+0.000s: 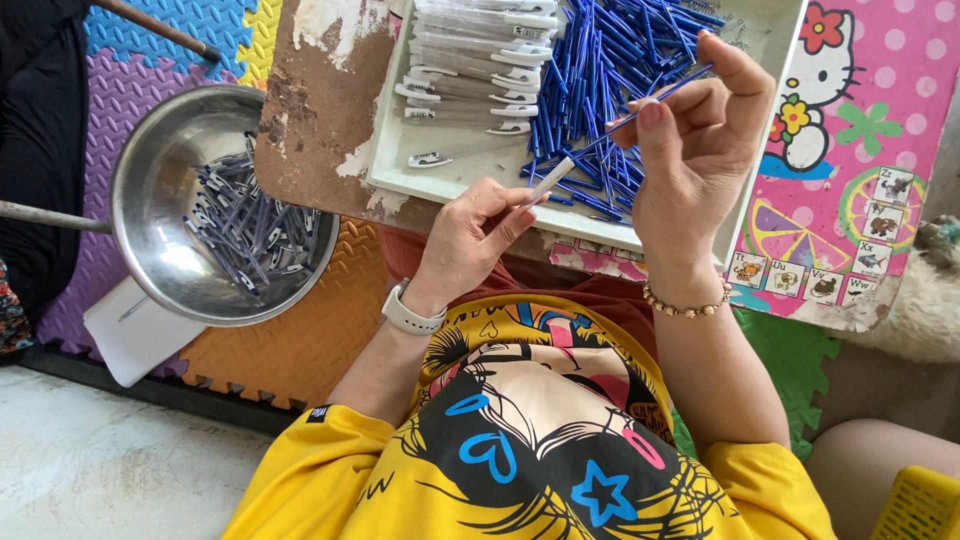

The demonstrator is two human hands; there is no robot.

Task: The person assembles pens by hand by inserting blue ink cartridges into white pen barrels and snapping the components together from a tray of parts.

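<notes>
**Pen parts meet at the near edge of a sorting tray**

At the left, a round steel bowl (160,200) rests on coloured foam floor mats (300,340), just beside the left edge of a worn low table (310,120); it holds a loose heap of grey-and-white pen pieces (245,240), too small to tell apart. On the table sits a shallow white tray (400,160), its far-left part stacked with white pen barrels (480,60), its middle and right filled with a pile of thin blue refill tubes (600,70). One white barrel lies alone near the tray's near-left corner.

Over the tray's near edge, the person's left hand (470,240) is closed in a pinch on a short white pen tip piece (550,182). The right hand (700,150), wearing a beaded bracelet, pinches a single thin blue refill (640,108) between thumb and fingertips, its lower end touching or entering the white piece; which cannot be told.

Judged from the grip, the join would go best with the refill kept in line with the white piece, both hands steady and close together, and pressure applied straight along the tube so it does not bend.

To the right, a pink patterned play mat (880,90) shows under the tray.
</notes>
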